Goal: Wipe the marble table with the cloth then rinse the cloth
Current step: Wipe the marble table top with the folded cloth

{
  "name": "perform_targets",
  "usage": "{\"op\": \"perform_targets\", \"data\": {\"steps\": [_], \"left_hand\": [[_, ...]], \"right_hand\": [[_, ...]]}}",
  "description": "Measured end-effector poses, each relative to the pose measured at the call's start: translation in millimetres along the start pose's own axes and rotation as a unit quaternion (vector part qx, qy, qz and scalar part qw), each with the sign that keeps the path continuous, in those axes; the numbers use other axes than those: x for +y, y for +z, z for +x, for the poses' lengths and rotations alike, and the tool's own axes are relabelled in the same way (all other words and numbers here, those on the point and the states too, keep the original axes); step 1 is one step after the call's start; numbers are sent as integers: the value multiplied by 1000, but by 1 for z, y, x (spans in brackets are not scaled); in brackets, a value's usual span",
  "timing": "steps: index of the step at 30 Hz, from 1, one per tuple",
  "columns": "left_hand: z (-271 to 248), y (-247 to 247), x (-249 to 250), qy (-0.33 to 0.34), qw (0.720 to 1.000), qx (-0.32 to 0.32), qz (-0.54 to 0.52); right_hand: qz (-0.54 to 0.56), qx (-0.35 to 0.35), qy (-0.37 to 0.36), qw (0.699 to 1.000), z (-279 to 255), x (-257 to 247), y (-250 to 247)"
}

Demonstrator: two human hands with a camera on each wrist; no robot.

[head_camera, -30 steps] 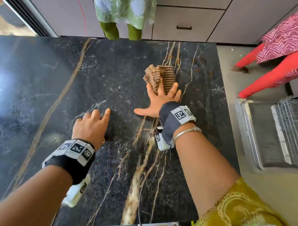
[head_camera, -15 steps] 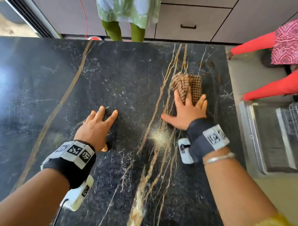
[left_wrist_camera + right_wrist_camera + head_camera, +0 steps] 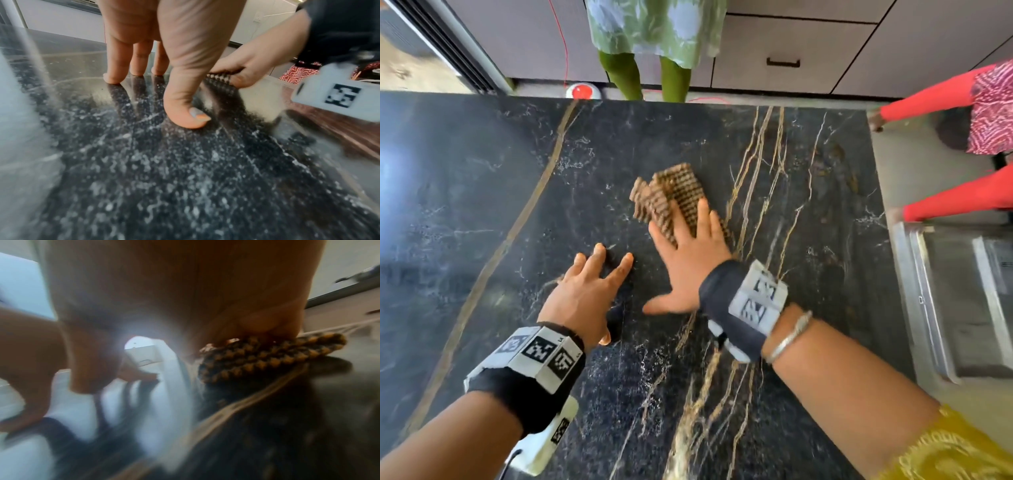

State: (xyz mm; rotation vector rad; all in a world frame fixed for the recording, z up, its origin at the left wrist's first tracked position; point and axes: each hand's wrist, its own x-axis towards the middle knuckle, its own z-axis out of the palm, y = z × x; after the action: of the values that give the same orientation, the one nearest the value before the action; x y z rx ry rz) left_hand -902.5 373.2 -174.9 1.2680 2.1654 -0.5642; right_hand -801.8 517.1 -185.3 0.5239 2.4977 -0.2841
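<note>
The right hand (image 3: 690,263) presses flat, fingers straight, on the checked cloth (image 3: 671,197) on the marble worktop (image 3: 482,205). Just left of the cloth, the left hand (image 3: 585,294) rests spread on its fingertips, holding nothing.

The marble table (image 3: 482,212) in front of me is a black slab with white flecks and gold veins running front to back. Lying directly on it: a brown checked cloth (image 3: 671,195), bunched near the middle, pressed flat under the straight fingers of my right hand (image 3: 688,260). My left hand (image 3: 582,294) rests on its fingertips on bare marble, just beside the right hand.
</note>
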Motion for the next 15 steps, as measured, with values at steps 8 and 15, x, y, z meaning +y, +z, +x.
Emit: {"op": "perform_targets", "data": {"steps": [8,15], "left_hand": [[3,0,3,-9,1000,-19,-10],[2,1,2,-12,999,-17,-25]], "right_hand": [[47,49,-8,998,58,25,-34],[122,58,97,986,104,101,-66]]}}
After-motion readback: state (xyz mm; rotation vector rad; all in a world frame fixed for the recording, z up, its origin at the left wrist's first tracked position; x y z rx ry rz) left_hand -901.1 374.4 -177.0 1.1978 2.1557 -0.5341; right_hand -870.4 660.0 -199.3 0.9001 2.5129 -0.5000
